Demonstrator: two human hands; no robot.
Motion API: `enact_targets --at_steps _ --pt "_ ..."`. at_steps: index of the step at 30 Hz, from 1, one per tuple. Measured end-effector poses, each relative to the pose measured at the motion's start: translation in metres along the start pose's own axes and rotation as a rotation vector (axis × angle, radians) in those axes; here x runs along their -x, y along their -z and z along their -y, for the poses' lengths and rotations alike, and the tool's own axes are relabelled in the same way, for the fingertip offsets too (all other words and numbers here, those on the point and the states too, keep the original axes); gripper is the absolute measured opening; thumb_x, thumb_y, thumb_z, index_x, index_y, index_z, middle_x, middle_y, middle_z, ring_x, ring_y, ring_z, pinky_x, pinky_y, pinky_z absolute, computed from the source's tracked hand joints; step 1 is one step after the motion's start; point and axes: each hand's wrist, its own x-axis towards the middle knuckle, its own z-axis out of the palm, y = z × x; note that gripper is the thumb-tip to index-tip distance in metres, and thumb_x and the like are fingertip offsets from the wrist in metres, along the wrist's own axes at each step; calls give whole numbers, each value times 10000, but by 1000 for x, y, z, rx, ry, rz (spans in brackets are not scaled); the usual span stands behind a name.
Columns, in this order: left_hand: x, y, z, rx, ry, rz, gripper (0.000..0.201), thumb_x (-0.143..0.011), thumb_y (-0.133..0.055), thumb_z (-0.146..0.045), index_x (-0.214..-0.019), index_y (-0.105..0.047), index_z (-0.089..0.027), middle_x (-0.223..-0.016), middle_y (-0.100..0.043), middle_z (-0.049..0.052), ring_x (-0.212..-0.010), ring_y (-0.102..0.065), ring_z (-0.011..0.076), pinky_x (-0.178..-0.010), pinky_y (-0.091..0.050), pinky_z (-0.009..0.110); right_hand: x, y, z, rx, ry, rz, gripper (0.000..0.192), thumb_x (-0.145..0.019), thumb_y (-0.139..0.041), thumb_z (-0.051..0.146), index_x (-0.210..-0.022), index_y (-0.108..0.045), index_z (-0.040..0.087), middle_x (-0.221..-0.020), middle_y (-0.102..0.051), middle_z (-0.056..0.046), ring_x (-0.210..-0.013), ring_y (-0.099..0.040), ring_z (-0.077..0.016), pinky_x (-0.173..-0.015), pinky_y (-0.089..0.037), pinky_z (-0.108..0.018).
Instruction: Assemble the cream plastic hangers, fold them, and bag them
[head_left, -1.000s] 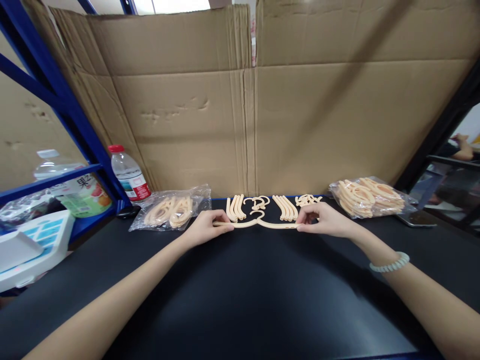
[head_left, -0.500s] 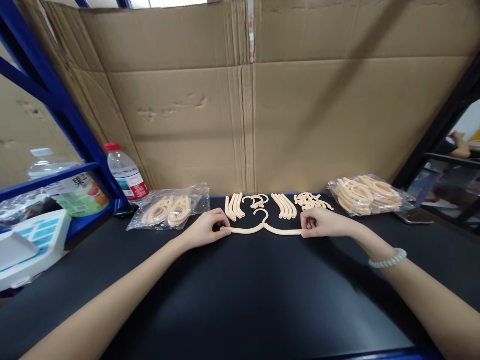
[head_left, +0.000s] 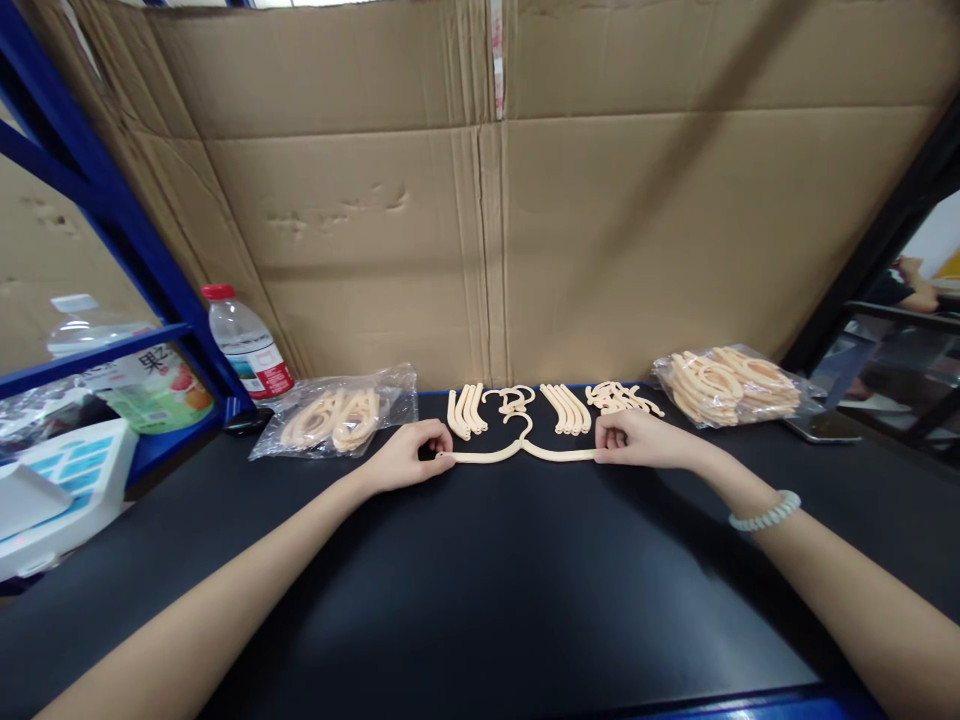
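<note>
On the black table (head_left: 480, 600), the left hand (head_left: 409, 455) pinches the left end of a cream hanger (head_left: 517, 452) and the right hand (head_left: 637, 440) pinches its right end, the hanger lying flat with its hook at 12 o'clock. Just beyond it lie loose arms (head_left: 466, 410), hooks (head_left: 512, 400) and more arms (head_left: 570, 408). A bag (head_left: 337, 415) sits at 10 o'clock, another bag (head_left: 731, 382) at 2 o'clock, and a bottle (head_left: 244, 345) beside the blue rack (head_left: 112, 200), with cardboard (head_left: 480, 200) behind.
</note>
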Motion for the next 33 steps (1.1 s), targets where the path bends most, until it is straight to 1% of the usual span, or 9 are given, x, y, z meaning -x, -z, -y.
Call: enact_targets --at_steps 10,23,27,30,33 --pt "0 -3 2 -2 0 -23 127 -786 -550 -290 -732 -551 -175 -736 -541 -1 -678 -513 144 -648 -418 263 -4 -3 -4 32 -11 -50 177 -732 -624 337 -704 -569 171 -611 -578 -10 -559 -532 -141 -515 -401 -247" --pt "0 -4 1 -10 3 -33 154 -800 -529 -320 -739 -547 -180 -726 -539 -2 -667 -507 142 -635 -414 262 -3 -4 -2 88 -55 -100 199 -747 -619 364 -716 -561 176 -609 -575 -5 -551 -517 -136 -516 -371 -247" --pt "0 -4 1 -4 9 -34 148 -792 -532 -318 -743 -551 -179 -727 -542 -1 -664 -504 143 -636 -413 264 -3 -2 -2 84 -60 -79 190 -742 -620 355 -720 -558 177 -619 -575 -6 -565 -525 -141 -525 -382 -250" --pt "0 -3 0 10 16 -26 129 -776 -530 -304 -760 -560 -179 -732 -550 -1 -664 -506 145 -642 -416 265 -1 2 -4 61 -54 -28 184 -730 -628 345 -759 -562 176 -624 -572 1 -564 -523 -139 -523 -385 -248" --pt "0 0 0 35 26 -7 124 -760 -466 -241 -771 -570 -174 -727 -558 1 -667 -519 149 -641 -419 265 1 8 -7 34 -50 19 188 -721 -623 325 -810 -567 169 -650 -577 -1 -580 -533 -143 -534 -402 -251"
